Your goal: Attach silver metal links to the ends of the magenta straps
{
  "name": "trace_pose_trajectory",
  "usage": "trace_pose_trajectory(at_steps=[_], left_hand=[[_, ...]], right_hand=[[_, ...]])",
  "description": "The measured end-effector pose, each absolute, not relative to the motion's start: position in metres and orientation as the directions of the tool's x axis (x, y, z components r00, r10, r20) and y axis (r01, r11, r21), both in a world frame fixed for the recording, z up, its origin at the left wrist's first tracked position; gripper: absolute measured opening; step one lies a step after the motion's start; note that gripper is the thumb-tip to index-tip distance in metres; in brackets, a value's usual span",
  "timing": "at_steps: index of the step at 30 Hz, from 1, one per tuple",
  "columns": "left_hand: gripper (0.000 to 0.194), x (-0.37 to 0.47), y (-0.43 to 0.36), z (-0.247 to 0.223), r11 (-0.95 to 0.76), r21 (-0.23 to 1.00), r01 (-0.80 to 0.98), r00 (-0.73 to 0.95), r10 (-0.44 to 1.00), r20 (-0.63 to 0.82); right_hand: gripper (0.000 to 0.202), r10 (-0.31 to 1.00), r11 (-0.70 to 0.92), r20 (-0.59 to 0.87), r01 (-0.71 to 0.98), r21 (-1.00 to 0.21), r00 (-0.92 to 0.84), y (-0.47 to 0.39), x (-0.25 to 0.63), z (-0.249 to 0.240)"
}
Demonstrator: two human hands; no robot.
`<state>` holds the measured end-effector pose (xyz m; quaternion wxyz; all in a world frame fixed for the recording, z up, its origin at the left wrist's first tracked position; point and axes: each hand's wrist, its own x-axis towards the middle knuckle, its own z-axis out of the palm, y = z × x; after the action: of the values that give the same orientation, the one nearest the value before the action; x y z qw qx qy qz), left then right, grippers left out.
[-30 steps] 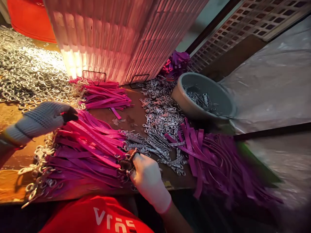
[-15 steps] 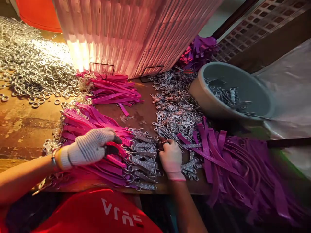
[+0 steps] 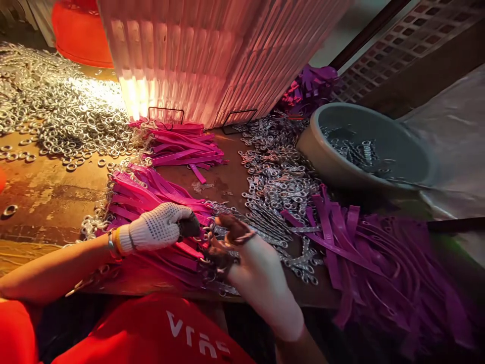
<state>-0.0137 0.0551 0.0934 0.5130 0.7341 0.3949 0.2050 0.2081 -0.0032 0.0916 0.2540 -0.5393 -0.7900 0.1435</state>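
My left hand (image 3: 164,226), in a white dotted knit glove with dark fingertips, is closed on a pink strap (image 3: 189,247) above a spread bundle of pink straps (image 3: 144,184). The strap's gripped part is mostly hidden. Facing it, my right hand (image 3: 255,273), in a pale glove with dark fingertips, has its thumb and fingers apart. Shiny metal links show between and behind them; whether any touches the fingers is unclear. Twisted metal links (image 3: 273,222) lie beyond the right hand. Metal rings (image 3: 109,194) sit at the straps' left ends.
Loose metal rings (image 3: 87,126) are heaped at back left, beside a red object (image 3: 81,38). A translucent ribbed panel (image 3: 182,65) stands at the back. A grey basin (image 3: 329,167) holding metal links is at right, with purple straps (image 3: 379,268) hanging over the table edge.
My right hand has come up and left from the metal links to close beside my left hand, and its fingers have spread. The whole view has shifted slightly.
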Motion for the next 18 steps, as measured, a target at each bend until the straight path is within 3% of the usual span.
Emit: trace_pose_trajectory(at_steps=[4,11,14,18], left_hand=[[0.018,-0.015,0.053,0.093,-0.042,0.966,0.256,0.625,0.770,-0.132],[0.014,-0.008,0.048,0.075,-0.019,0.975,0.221,0.611,0.782,-0.123],[0.019,-0.003,0.050,0.072,-0.084,0.958,0.276,0.627,0.771,-0.113],[0.024,-0.003,0.056,0.072,-0.187,0.883,0.430,0.596,0.793,-0.122]], right_hand=[[0.036,0.885,0.459,0.217,0.853,-0.249,-0.413,0.005,0.185,0.091],[0.008,0.841,0.518,0.179,0.855,0.007,-0.511,0.013,0.186,0.071],[0.006,0.825,0.544,0.167,0.839,0.024,-0.540,0.017,0.188,0.063],[0.006,0.857,0.516,0.084,0.849,-0.117,-0.509,0.021,0.192,0.065]])
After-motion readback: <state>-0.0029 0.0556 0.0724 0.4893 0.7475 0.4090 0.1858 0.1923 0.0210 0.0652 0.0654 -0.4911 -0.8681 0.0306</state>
